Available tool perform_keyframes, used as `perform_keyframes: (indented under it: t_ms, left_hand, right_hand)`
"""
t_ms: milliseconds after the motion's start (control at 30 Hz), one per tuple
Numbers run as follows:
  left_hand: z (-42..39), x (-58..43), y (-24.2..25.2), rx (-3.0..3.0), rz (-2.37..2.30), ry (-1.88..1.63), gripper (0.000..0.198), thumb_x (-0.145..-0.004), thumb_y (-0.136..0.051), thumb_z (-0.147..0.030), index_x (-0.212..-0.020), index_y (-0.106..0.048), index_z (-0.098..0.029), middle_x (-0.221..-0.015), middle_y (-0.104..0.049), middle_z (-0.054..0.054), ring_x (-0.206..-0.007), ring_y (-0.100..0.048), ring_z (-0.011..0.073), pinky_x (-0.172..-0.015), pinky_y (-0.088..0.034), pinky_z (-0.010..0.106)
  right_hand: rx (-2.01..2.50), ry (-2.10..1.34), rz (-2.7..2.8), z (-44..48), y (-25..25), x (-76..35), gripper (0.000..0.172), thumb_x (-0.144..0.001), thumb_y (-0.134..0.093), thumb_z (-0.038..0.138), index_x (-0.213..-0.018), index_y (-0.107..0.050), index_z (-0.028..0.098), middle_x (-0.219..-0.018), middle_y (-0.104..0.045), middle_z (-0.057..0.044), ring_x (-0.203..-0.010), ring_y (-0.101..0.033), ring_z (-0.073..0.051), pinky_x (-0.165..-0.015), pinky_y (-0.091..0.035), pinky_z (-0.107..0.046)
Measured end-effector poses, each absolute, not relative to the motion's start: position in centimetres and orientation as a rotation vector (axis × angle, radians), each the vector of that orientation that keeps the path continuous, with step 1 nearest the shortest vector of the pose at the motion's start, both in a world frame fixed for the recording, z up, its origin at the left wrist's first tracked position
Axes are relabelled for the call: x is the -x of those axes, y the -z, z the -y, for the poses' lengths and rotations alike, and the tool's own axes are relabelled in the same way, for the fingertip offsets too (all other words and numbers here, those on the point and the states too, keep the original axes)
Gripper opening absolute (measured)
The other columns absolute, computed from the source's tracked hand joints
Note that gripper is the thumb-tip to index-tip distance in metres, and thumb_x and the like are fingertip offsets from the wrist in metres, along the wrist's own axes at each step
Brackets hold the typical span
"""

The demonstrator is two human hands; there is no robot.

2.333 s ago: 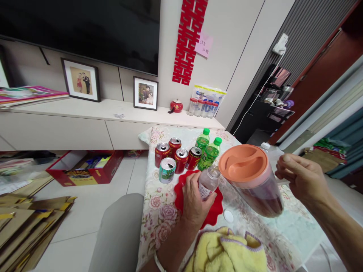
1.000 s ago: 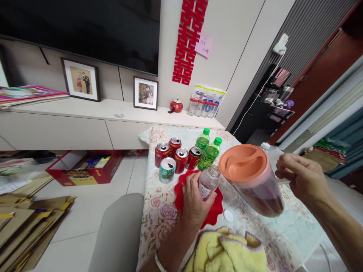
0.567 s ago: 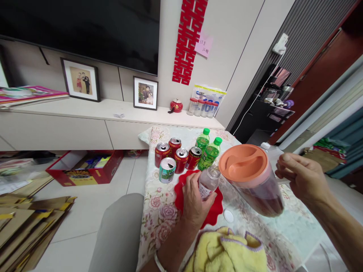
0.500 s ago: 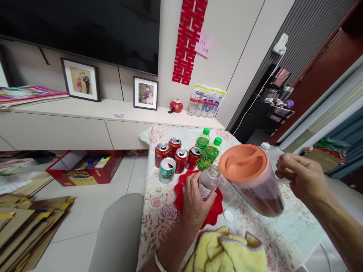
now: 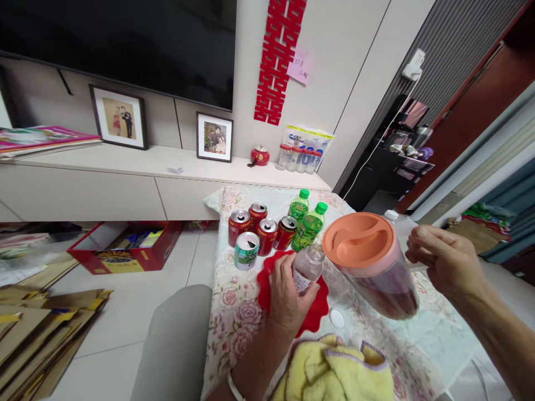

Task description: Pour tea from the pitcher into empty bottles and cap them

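Note:
My left hand [image 5: 288, 292] is wrapped round a clear labelled bottle [image 5: 308, 266] over a red scalloped tray [image 5: 317, 320]. In my right hand [image 5: 445, 259] is the handle of a clear pitcher [image 5: 382, 287], tilted toward the bottle. Dark reddish liquid lies in the pitcher, under an orange lid [image 5: 358, 239]. The pitcher's spout side is right at the bottle's mouth; whether they touch I cannot tell. A round white cap [image 5: 336, 318] lies on the cloth beside the tray. Close to me is a crumpled yellow towel [image 5: 334, 370].
Several red cans [image 5: 266, 236], a green-and-silver can [image 5: 246, 252] and two green-capped bottles [image 5: 307, 229] stand behind the tray on the flowered tablecloth [image 5: 234, 312]. Another white-capped bottle [image 5: 391, 216] is partly hidden behind the pitcher. A red box [image 5: 125, 250] and flattened cardboard [image 5: 45, 340] are on the floor.
Both hands, the bottle and the pitcher stay in nearly the same place. The liquid in the pitcher looks much the same.

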State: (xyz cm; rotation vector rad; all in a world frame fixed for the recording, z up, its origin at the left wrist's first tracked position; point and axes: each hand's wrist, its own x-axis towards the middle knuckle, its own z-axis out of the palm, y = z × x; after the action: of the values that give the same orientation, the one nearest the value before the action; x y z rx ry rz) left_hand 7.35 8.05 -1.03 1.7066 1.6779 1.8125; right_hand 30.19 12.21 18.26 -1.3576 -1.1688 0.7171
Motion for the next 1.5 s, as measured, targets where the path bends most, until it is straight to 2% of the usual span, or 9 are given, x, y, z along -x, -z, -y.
perform_keyframes:
  t_ms: [367,533,1067,1233,1500]
  left_hand:
    - [-8.03,-7.36,0.94,-1.695,-1.667,-1.803,0.083,-0.065,-0.085,-0.009,-0.137,-0.046,-0.022,-0.128,-0.065,0.014,-0.118,-0.066,0.0354,-0.096,-0.057,0.053]
    - [-8.02,-7.32,1.00,-1.708,-1.662,-1.818,0.084,-0.064,-0.086,-0.009,-0.137,-0.046,-0.021,-0.127,-0.065,0.015,-0.117,-0.066,0.0351,-0.096,-0.057,0.053]
    - [-8.09,-7.30,1.11,-1.717,-1.664,-1.820,0.086,-0.063,-0.088,-0.009,-0.137,-0.046,-0.021,-0.127,-0.065,0.015,-0.117,-0.067,0.0357,-0.095,-0.058,0.053]
    - [-8.03,-7.27,1.08,-1.721,-1.668,-1.805,0.089,-0.061,-0.089,-0.007,-0.137,-0.044,-0.022,-0.127,-0.065,0.015,-0.116,-0.067,0.0364,-0.094,-0.058,0.055]
    - [-7.98,-7.29,1.00,-1.729,-1.663,-1.807,0.090,-0.061,-0.089,-0.006,-0.137,-0.044,-0.022,-0.127,-0.065,0.015,-0.116,-0.067,0.0365,-0.094,-0.058,0.055]
  right_hand:
    - [1.360,-0.727,1.181,-12.14,-18.39,-30.13,0.058,-0.037,-0.097,0.065,-0.052,-0.065,0.020,-0.052,-0.045,0.005,-0.048,-0.040,-0.008,-0.047,-0.041,-0.024]
    - [1.363,-0.726,1.172,-12.03,-18.45,-30.09,0.058,-0.036,-0.098,0.064,-0.053,-0.065,0.020,-0.054,-0.048,0.004,-0.049,-0.044,-0.009,-0.048,-0.042,-0.023]
    - [1.373,-0.716,1.166,-12.19,-18.38,-30.17,0.058,-0.034,-0.097,0.065,-0.054,-0.066,0.020,-0.053,-0.048,0.005,-0.048,-0.043,-0.008,-0.048,-0.042,-0.023]
    - [1.374,-0.726,1.180,-12.20,-18.39,-30.17,0.059,-0.037,-0.097,0.066,-0.052,-0.063,0.019,-0.052,-0.045,0.005,-0.048,-0.041,-0.007,-0.048,-0.041,-0.022]
    - [1.381,-0.697,1.151,-12.31,-18.39,-30.12,0.058,-0.032,-0.098,0.065,-0.054,-0.067,0.021,-0.052,-0.049,0.005,-0.048,-0.044,-0.009,-0.047,-0.043,-0.023]
